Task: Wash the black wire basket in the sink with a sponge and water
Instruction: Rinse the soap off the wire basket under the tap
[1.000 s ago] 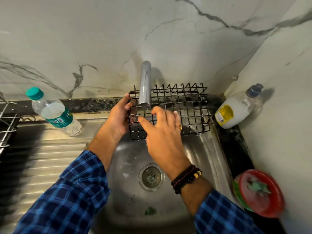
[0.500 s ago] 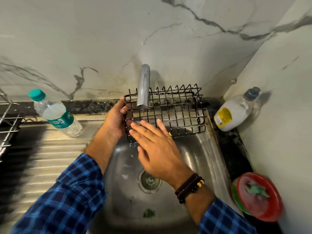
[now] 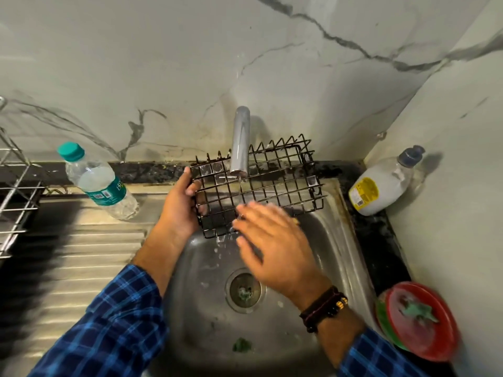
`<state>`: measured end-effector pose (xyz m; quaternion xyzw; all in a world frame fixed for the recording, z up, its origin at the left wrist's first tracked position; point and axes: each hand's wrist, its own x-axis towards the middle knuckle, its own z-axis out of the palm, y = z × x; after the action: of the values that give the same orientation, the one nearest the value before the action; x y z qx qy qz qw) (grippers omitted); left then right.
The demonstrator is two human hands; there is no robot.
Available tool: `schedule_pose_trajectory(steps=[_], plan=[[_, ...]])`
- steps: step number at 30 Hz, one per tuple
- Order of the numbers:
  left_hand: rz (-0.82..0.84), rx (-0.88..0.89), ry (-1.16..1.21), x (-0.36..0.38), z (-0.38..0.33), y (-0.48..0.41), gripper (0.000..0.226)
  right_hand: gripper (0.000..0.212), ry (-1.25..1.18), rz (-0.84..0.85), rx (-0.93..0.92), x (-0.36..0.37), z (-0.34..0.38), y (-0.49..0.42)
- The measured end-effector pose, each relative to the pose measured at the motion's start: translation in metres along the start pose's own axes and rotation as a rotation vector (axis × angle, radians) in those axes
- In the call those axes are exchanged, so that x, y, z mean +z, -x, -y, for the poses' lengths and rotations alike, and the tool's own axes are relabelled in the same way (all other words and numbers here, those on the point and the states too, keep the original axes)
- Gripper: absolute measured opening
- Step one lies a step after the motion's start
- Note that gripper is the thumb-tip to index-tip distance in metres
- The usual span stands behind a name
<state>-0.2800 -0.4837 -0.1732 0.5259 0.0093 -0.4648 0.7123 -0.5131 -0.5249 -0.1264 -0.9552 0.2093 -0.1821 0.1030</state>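
Observation:
The black wire basket (image 3: 275, 183) is held tilted over the steel sink (image 3: 334, 240), under the chrome tap (image 3: 240, 144). A thin stream of water falls from the tap through its grid. My left hand (image 3: 181, 206) grips the basket's left end, fingers curled round the wires. My right hand (image 3: 272, 240) lies flat, fingers straight, against the basket's front lower side; it is motion-blurred. No sponge is in either hand. A small green scrap (image 3: 241, 345) lies near the sink's front.
A water bottle (image 3: 95, 180) leans on the ribbed drainboard (image 3: 89, 257) at left, beside a steel rack (image 3: 13, 208). A white soap bottle (image 3: 381, 186) stands in the right corner. A red dish with something green in it (image 3: 419, 319) sits at front right. The drain (image 3: 245, 291) is below my right hand.
My right hand slid down and to the right along the basket's front. The basket tipped, its right end rising. Water now runs from the tap.

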Motion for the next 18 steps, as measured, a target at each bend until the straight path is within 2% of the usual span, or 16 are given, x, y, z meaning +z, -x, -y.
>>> schedule_pose_trajectory(steps=[3,5,7,9,11,12,16,18], plan=[[0.031,0.021,0.03,-0.005,-0.007,0.007,0.051,0.054,0.001,-0.207,0.43,0.0,-0.022,0.002],[0.09,0.036,0.052,-0.003,-0.01,0.017,0.046,0.07,-0.201,-0.279,0.659,0.003,-0.025,-0.003],[0.116,0.061,0.053,-0.004,-0.01,0.023,0.036,0.079,-0.381,-0.295,0.796,0.01,-0.02,-0.011],[0.102,0.094,0.012,-0.006,-0.007,0.027,0.033,0.084,-0.25,-0.203,0.833,0.015,-0.01,-0.018],[0.087,0.135,-0.001,-0.004,-0.002,0.032,0.033,0.085,-0.054,-0.069,0.771,0.021,0.006,-0.022],[0.084,0.143,-0.001,0.001,0.0,0.038,0.035,0.084,0.017,-0.025,0.682,0.023,0.017,-0.024],[0.083,0.028,0.079,0.011,0.007,0.047,0.065,0.066,0.168,0.045,0.064,0.033,0.044,-0.023],[0.094,-0.04,0.134,0.003,0.005,0.047,0.068,0.063,0.201,0.041,-0.017,0.032,0.033,-0.016]])
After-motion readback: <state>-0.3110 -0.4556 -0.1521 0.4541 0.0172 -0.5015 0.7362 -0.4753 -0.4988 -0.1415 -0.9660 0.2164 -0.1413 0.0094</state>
